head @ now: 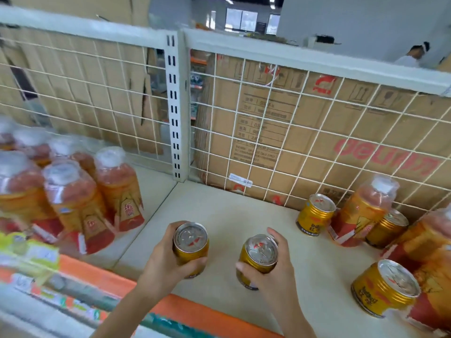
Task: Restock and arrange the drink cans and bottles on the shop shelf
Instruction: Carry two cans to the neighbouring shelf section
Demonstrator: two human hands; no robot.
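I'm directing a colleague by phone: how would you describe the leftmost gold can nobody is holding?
Find the white slotted post in the wire back panel and look at the shelf to its right. Close to that panel stands a gold can, just left of an orange bottle. Of the loose cans, it alone stands at the back with nothing on its left.

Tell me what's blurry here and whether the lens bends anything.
Head view: the bottles on the left and the price strip below them smear with motion blur; the left-hand can and right-hand can look fairly sharp; the wide lens bows the top rail.
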